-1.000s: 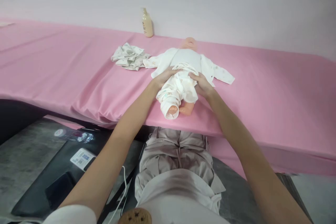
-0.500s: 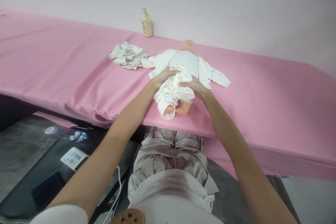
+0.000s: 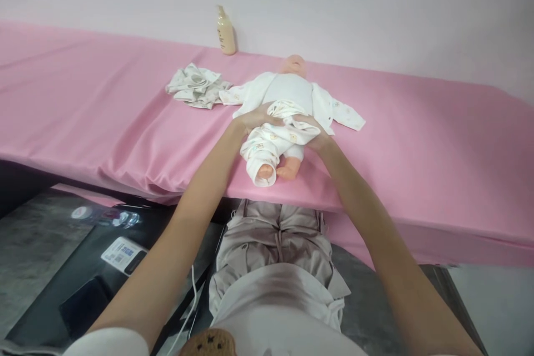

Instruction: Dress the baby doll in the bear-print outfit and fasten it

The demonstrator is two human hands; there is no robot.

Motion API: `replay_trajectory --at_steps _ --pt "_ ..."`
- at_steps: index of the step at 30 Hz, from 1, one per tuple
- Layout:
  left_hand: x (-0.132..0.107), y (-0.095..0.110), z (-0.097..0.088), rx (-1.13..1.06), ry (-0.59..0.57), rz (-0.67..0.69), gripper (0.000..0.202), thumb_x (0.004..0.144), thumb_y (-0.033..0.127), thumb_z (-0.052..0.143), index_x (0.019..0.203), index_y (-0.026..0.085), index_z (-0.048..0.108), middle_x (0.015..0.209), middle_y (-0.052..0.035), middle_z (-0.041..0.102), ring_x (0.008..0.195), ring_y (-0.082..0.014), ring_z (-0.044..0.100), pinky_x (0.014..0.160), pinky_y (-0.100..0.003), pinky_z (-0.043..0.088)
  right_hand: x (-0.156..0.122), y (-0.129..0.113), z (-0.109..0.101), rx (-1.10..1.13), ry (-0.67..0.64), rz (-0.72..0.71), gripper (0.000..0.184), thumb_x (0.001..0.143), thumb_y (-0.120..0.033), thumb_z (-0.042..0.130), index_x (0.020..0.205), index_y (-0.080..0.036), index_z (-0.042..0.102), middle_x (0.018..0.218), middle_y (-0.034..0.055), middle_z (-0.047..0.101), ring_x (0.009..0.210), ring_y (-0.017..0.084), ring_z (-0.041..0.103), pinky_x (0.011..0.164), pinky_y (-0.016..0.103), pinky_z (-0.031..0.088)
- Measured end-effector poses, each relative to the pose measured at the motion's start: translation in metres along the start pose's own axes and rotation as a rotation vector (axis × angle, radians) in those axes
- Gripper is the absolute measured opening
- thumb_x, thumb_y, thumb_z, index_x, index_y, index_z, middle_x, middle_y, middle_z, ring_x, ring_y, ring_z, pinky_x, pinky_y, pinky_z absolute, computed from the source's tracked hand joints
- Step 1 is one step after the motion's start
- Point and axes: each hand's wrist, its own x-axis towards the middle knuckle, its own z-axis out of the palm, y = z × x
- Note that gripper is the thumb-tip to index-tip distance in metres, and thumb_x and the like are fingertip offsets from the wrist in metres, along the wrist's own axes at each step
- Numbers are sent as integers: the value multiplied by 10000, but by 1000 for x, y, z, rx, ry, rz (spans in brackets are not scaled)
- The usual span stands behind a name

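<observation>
A baby doll [image 3: 292,86] lies on its back on the pink table cover [image 3: 417,139], head toward the wall, in a white top with sleeves spread. White printed trousers [image 3: 267,142] are bunched around its legs; both feet show at the near end. My left hand [image 3: 254,117] grips the trousers' waistband at the doll's left hip. At the other hip my right hand [image 3: 311,130] holds the same waistband.
A crumpled printed cloth [image 3: 194,86] lies left of the doll. A cream pump bottle [image 3: 225,33] stands by the wall. Below the table edge I see my lap, a cable, a plastic water bottle [image 3: 120,217] and a dark case on the floor.
My hands have drawn the trousers' waistband a little further up over the doll's hips. The view shifted slightly.
</observation>
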Motion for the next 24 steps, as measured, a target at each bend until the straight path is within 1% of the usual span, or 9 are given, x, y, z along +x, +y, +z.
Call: replay_trajectory --at_steps 2,4,7,9,12,14,17,20,24 --pt "1 -1 0 13 18 19 629 551 199 801 1135 105 586 1016 -111 699 936 -265 664 865 -348 513 -2 0 -1 60 -102 11 176 648 -206 692 808 -165 631 766 28 679 866 212 632 852 349 516" --pt "2 -2 -1 34 33 7 596 571 211 785 1127 109 596 1002 -101 702 915 -257 669 839 -330 519 -2 2 -4 100 -144 -2 235 609 -181 716 826 -157 629 769 28 681 854 204 635 834 334 520" --pt "3 -3 -2 83 65 -17 549 607 240 759 1121 120 607 991 -94 703 903 -252 670 818 -319 520 4 8 -7 132 -99 -15 208 652 -231 720 822 -150 629 774 30 681 811 175 636 811 303 527" --pt "3 -3 -2 113 87 -20 525 632 272 743 1116 118 612 999 -101 699 918 -254 664 820 -322 517 7 11 -9 151 -84 -46 205 698 -272 703 855 -163 628 827 27 685 842 170 635 826 300 528" --pt "-1 -1 1 125 91 5 497 663 315 728 1100 109 616 1033 -112 686 971 -255 645 844 -323 507 7 11 -8 144 -103 -72 236 723 -327 687 899 -185 619 896 29 684 936 188 625 871 322 520" --pt "-3 2 4 97 67 20 484 683 345 719 1092 108 615 1053 -116 680 985 -252 640 852 -326 504 4 9 -8 120 -142 -82 286 698 -339 709 920 -189 610 909 38 681 969 208 618 881 352 518" --pt "-7 4 6 56 -6 21 532 639 343 760 1089 103 610 1064 -127 678 964 -258 646 830 -327 512 2 8 -7 109 -174 -105 333 638 -293 758 915 -201 596 853 26 677 930 212 624 854 369 526" --pt "-8 6 4 92 -56 1 626 536 251 823 1103 106 603 1073 -126 678 966 -272 646 813 -331 522 5 10 -8 124 -120 -97 271 647 -283 750 854 -198 597 735 -3 651 820 176 629 818 329 533" --pt "-7 8 2 115 -69 -21 666 519 211 825 1134 116 587 1097 -125 672 1005 -285 633 836 -350 519 9 13 -12 126 -146 -84 299 629 -226 745 890 -193 604 851 9 677 885 177 629 855 326 523"
